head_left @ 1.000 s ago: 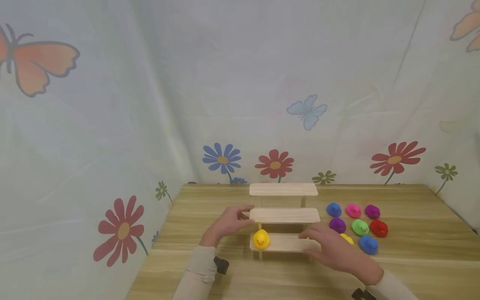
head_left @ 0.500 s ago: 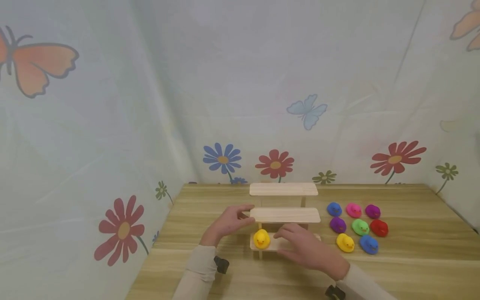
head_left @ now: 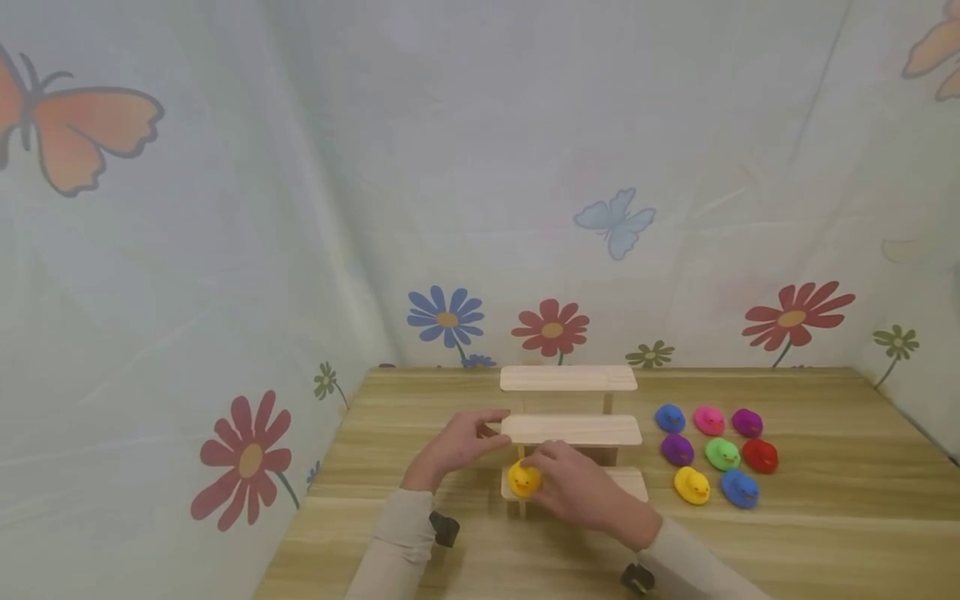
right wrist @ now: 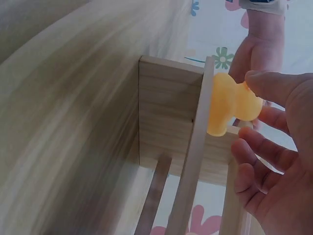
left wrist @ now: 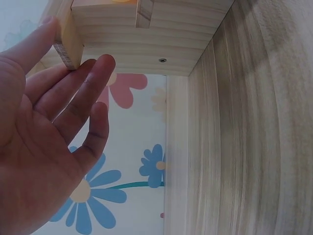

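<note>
A yellow rubber duck point(head_left: 522, 479) sits on the left end of the lowest step of a three-tier wooden shelf point(head_left: 570, 430). My right hand point(head_left: 581, 490) has reached it from the right; in the right wrist view the thumb and index finger pinch the duck's head point(right wrist: 249, 102), while the other fingers curl loosely below. With my left hand point(head_left: 453, 448) I hold the left end of the middle step. The left wrist view has the thumb on top of that board point(left wrist: 71, 41) and fingertips under it.
Several more rubber ducks in blue, pink, purple, green, red and yellow stand in rows right of the shelf, among them a green duck point(head_left: 722, 454). The wood-grain table point(head_left: 840, 500) ends at a flowered cloth backdrop point(head_left: 480, 167) behind and to the left.
My right hand has moved left along the lowest step to the yellow duck and taken its head between thumb and finger. The left hand has stayed on the middle step.
</note>
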{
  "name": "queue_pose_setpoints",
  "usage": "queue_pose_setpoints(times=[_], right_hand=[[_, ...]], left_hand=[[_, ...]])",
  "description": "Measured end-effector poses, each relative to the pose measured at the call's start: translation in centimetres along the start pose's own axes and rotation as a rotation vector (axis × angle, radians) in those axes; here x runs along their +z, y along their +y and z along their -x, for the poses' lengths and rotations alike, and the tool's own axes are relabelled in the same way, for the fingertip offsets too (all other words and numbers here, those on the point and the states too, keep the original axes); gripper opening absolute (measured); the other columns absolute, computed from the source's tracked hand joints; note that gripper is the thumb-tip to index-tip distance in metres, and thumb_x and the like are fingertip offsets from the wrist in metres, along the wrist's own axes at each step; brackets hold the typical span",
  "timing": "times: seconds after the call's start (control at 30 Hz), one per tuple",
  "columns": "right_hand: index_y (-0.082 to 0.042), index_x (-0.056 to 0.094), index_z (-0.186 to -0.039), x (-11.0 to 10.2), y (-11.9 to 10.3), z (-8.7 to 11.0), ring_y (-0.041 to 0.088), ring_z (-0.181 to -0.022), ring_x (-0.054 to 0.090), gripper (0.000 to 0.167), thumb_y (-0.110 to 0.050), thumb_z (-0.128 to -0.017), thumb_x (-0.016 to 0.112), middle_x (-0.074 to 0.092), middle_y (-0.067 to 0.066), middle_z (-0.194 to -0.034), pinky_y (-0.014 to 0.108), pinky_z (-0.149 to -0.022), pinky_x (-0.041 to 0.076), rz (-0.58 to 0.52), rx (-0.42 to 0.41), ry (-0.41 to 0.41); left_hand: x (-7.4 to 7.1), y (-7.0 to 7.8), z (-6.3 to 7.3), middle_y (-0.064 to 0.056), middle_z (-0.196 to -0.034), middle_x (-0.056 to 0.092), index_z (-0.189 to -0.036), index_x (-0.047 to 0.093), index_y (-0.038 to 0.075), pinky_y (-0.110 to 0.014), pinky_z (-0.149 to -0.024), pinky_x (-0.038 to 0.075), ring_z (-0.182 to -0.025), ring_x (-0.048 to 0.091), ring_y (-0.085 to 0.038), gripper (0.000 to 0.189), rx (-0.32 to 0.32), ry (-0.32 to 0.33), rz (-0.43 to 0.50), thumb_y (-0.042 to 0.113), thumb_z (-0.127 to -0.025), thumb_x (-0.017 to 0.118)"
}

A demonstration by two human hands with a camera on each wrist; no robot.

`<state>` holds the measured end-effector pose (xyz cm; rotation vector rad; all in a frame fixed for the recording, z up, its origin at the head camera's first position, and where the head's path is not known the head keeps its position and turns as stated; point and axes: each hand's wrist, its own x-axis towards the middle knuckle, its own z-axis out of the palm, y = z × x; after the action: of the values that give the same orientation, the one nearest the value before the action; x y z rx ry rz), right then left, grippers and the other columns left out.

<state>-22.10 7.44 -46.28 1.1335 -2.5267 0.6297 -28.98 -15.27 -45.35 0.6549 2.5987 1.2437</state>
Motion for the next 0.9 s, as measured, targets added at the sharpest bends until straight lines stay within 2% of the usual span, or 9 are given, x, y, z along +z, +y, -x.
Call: queue_pose_setpoints(times=[0.33, 0.53, 0.73, 0.9], right_hand=[[-0.012, 0.060, -0.099, 1.1, -0.6, -0.6, 0.011, -0.082, 0.051, 0.035, -0.029, -0.075, 0.078, 0.058, -0.003, -0.096, 0.027, -0.074, 0.048, 0.032, 0.018, 0.052], [-0.014, 0.056, -0.094, 1.3, -0.9, -0.8, 0.008, -0.078, 0.048, 0.035, -0.028, -0.072, 0.080, 0.054, -0.008, -0.089, 0.025, -0.069, 0.046, 0.039, 0.042, 0.108], [-0.014, 0.056, -0.095, 1.4, -0.6, -0.5, 0.008, -0.080, 0.048, 0.032, -0.026, -0.075, 0.078, 0.054, -0.007, -0.091, 0.025, -0.071, 0.047, 0.026, 0.045, 0.087], [-0.014, 0.056, -0.097, 1.3, 0.1, 0.3, 0.008, -0.082, 0.048, 0.032, -0.023, -0.074, 0.078, 0.054, -0.006, -0.093, 0.025, -0.073, 0.047, 0.003, 0.047, 0.056]], left_hand=[[0.1, 0.1, 0.1, -0.001, -0.126, 0.058, -0.134, 0.053, 0.015, -0.029, -0.073, 0.053, -0.092, 0.062, -0.013, 0.054, 0.009, 0.008, -0.010, 0.038, -0.087, 0.066], [0.1, 0.2, 0.1, -0.002, -0.127, 0.058, -0.134, 0.053, 0.012, -0.029, -0.073, 0.053, -0.092, 0.063, -0.013, 0.054, 0.029, 0.007, -0.013, 0.036, -0.088, 0.065], [0.2, -0.1, 0.0, -0.006, -0.126, 0.058, -0.134, 0.052, 0.007, -0.028, -0.072, 0.053, -0.091, 0.064, -0.014, 0.054, 0.062, 0.007, -0.004, 0.035, -0.089, 0.065], [0.2, -0.1, 0.1, -0.005, -0.127, 0.058, -0.134, 0.051, 0.008, -0.029, -0.072, 0.053, -0.092, 0.064, -0.014, 0.054, 0.055, 0.008, -0.003, 0.034, -0.089, 0.064]])
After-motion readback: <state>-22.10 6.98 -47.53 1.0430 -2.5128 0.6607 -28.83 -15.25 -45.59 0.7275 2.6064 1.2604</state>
